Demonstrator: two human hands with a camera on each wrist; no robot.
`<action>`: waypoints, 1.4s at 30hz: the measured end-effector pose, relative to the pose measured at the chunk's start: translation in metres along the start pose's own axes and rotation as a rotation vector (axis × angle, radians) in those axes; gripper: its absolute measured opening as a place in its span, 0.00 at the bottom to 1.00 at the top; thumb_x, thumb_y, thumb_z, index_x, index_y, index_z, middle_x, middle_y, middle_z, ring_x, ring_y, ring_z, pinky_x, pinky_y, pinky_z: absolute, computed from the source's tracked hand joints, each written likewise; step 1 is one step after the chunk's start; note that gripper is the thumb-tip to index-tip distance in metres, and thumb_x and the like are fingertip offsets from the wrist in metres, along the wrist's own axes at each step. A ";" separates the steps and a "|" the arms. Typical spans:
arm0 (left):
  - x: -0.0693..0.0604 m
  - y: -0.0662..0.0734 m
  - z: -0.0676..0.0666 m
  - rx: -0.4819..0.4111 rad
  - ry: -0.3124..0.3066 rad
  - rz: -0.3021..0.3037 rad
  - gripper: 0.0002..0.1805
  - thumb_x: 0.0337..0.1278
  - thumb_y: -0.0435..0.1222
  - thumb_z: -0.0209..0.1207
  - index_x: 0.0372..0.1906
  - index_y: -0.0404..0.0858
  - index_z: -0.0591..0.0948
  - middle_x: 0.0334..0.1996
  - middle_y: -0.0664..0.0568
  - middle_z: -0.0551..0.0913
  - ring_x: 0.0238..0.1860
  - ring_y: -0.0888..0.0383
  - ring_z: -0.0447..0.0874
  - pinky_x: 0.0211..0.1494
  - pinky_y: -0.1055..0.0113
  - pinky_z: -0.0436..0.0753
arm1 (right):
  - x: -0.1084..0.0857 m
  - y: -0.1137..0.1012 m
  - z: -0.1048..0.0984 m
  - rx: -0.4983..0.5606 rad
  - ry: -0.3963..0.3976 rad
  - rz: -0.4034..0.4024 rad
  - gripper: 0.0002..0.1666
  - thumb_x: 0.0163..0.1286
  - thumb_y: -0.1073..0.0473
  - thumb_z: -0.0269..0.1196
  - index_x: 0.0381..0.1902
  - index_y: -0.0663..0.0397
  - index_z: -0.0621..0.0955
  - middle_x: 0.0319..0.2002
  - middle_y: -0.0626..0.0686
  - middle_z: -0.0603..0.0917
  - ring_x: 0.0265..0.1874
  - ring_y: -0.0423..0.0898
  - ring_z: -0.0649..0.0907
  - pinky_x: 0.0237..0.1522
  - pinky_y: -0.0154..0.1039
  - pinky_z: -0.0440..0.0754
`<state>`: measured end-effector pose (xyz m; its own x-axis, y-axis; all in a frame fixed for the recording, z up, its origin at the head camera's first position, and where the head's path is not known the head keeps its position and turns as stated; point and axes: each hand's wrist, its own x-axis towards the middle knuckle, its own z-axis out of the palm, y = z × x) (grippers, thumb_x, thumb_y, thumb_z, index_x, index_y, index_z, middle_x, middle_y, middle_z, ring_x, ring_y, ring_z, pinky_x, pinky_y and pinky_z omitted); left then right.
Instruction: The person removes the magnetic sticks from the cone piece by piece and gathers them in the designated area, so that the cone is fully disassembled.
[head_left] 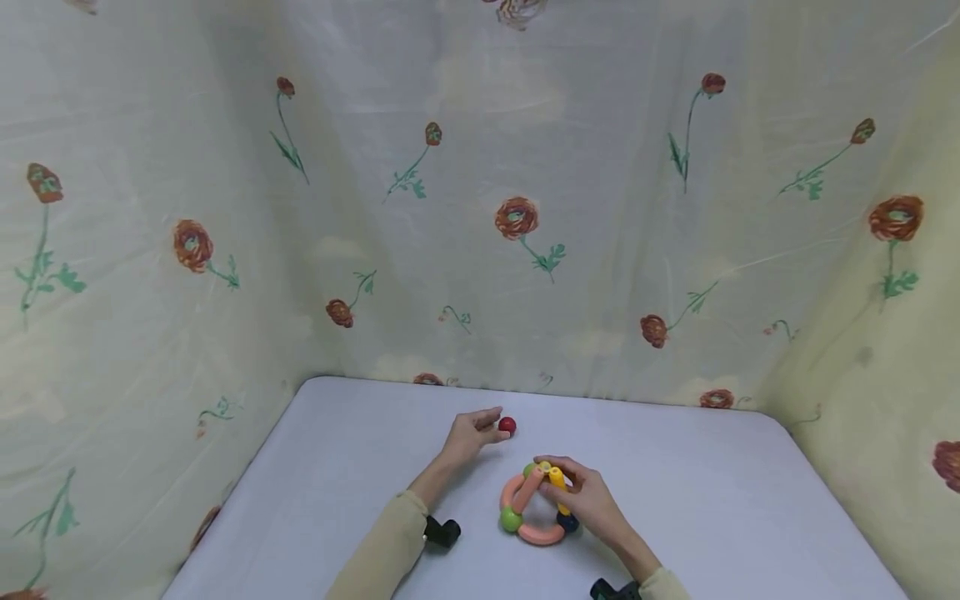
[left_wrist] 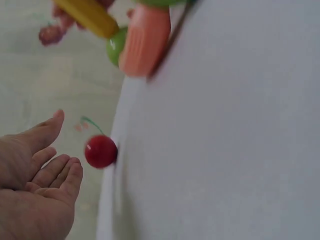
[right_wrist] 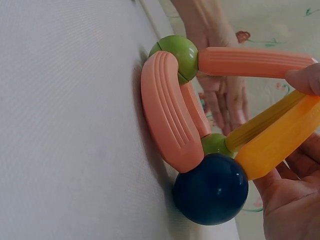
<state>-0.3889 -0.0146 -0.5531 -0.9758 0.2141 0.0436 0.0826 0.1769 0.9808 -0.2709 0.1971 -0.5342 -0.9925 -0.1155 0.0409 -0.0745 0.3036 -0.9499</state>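
Head view: extending the left hand (head_left: 467,437), fingers loosely spread with no grip showing, beside the red ball (head_left: 507,427) at its 3 o'clock. Pinching the upright yellow rods (head_left: 557,478) with the right hand (head_left: 588,498), at its 10 o'clock; seemingly touching the upright pink rod (head_left: 527,490) too. Standing these over curved pink rods (head_left: 542,536), with a green ball (head_left: 511,520) at 8 o'clock and a dark blue ball (head_left: 568,524) at 4 o'clock. Risking a topple by loosening that pinch or tugging sideways, with no ball in sight joining the rod tops. Risking a roll of the red ball by brushing it with loose fingertips. Working on the white table (head_left: 337,467), having wide room at 9 and 3 o'clock, but only a narrower strip behind the red ball at 12, before meeting flowered cloth (head_left: 600,167).
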 end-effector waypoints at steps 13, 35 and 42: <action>-0.074 0.031 0.013 0.023 -0.140 0.066 0.15 0.51 0.47 0.68 0.44 0.46 0.88 0.40 0.56 0.89 0.45 0.63 0.85 0.50 0.68 0.83 | -0.001 -0.002 0.003 -0.057 0.086 -0.034 0.20 0.61 0.52 0.69 0.51 0.45 0.83 0.54 0.48 0.83 0.62 0.52 0.75 0.59 0.48 0.77; -0.092 0.036 0.008 0.027 -0.194 0.087 0.21 0.50 0.45 0.69 0.50 0.44 0.85 0.45 0.56 0.87 0.44 0.62 0.83 0.48 0.69 0.82 | 0.001 -0.001 0.007 -0.042 0.113 0.028 0.18 0.64 0.56 0.67 0.52 0.49 0.82 0.53 0.50 0.83 0.61 0.51 0.76 0.59 0.45 0.77; -0.087 0.030 -0.022 0.068 -0.222 0.118 0.16 0.52 0.37 0.69 0.48 0.39 0.83 0.41 0.51 0.85 0.44 0.59 0.83 0.45 0.69 0.83 | 0.003 0.002 0.005 -0.041 0.107 0.017 0.19 0.63 0.53 0.68 0.52 0.45 0.82 0.52 0.47 0.84 0.60 0.49 0.77 0.62 0.48 0.75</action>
<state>-0.3061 -0.0493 -0.5229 -0.8909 0.4416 0.1064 0.2137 0.2007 0.9561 -0.2733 0.1923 -0.5373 -0.9982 -0.0087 0.0598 -0.0591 0.3431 -0.9374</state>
